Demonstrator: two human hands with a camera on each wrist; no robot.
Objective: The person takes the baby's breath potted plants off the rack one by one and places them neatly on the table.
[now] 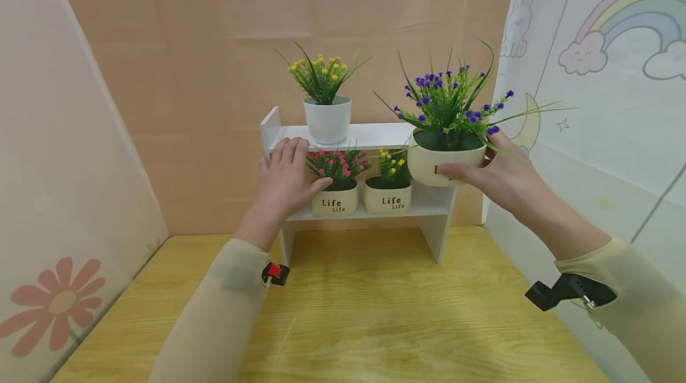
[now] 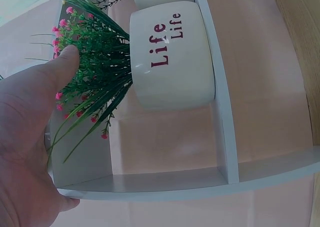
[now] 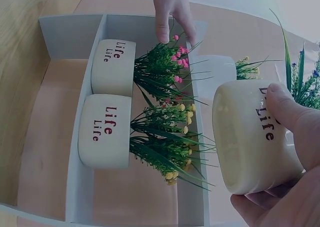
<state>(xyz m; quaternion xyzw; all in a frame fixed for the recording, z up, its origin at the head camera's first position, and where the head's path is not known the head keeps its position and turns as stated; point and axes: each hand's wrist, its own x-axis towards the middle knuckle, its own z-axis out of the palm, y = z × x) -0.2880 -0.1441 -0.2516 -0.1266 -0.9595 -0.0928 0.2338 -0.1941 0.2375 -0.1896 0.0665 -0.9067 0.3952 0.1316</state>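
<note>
In the head view my right hand (image 1: pixel 506 174) grips a cream pot of purple flowers (image 1: pixel 447 159), thumb across its front lettering and fingers behind. The pot hangs in front of the right end of a white two-tier shelf (image 1: pixel 375 133); the right wrist view shows its bare underside. My left hand (image 1: pixel 286 183) rests on the left end of the upper board, fingers extended over the edge, thumb near the pink flowers. On the lower board stand a cream pot of pink flowers (image 1: pixel 336 201) and a cream pot of yellow flowers (image 1: pixel 387 199), both lettered "Life".
A white pot with yellow flowers (image 1: pixel 328 121) stands on the upper board, left of centre. The shelf stands at the back of a wooden table (image 1: pixel 375 311), before a peach backdrop (image 1: pixel 214 103). A patterned white sheet (image 1: pixel 605 150) hangs on the right, another (image 1: pixel 80 162) on the left.
</note>
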